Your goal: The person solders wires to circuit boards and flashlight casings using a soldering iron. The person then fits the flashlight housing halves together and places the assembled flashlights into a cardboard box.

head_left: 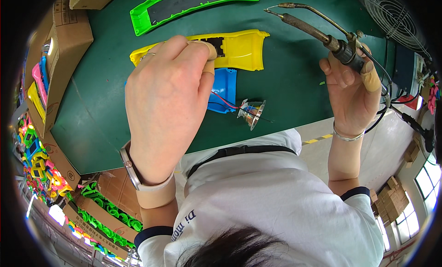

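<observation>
My left hand [168, 92] is closed over a curved yellow plastic shell [244, 50], its fingertips bent down out of sight. Whatever they pinch, if anything, is hidden. In my right hand [354, 92] is a soldering iron [311, 30] with a thin metal feed tube clamped along it. The iron's tip points left, above the table and clear of the shells. Partly under my left hand lies a blue plastic shell [225, 85]. A clear, shiny reflector-like part [252, 113] with red and black wires sits beside it.
Green plastic shells [142, 23] lie at the table's far side. A cardboard box [69, 50] of coloured parts stands on the left. A wire-guarded fan [396, 14] is at the far right, with black cables below it. A box of green parts [108, 209] sits lower left.
</observation>
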`<state>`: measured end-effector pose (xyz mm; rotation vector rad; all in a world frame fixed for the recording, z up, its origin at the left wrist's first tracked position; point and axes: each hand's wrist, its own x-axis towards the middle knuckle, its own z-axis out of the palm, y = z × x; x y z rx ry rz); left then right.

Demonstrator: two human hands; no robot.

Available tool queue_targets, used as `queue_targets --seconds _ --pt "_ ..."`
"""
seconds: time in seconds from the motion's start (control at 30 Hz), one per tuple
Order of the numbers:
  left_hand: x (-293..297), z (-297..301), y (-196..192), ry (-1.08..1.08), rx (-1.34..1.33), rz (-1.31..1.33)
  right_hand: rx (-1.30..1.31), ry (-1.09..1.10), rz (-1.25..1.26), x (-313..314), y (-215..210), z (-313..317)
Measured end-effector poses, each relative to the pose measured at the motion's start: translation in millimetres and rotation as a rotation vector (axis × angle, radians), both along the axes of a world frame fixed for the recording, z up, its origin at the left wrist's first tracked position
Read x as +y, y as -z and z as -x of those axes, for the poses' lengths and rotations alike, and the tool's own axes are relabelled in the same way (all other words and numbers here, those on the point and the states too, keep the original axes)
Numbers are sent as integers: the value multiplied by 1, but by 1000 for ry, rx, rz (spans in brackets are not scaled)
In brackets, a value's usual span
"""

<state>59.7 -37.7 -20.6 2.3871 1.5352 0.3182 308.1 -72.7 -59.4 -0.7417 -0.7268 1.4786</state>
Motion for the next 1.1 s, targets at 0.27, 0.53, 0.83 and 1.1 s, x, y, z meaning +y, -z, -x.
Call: queue_targets --seconds 0.27,0.53,0.83,1.1 --pt "0 0 0 1 10 16 1 20 19 -2 3 1" --pt "-1 2 1 20 -47 -5 7 4 15 -1 3 0" --pt "-3 9 -1 47 -91 52 15 15 30 0 2 1" --pt "2 17 -22 365 -167 110 47 1 11 0 4 -5"
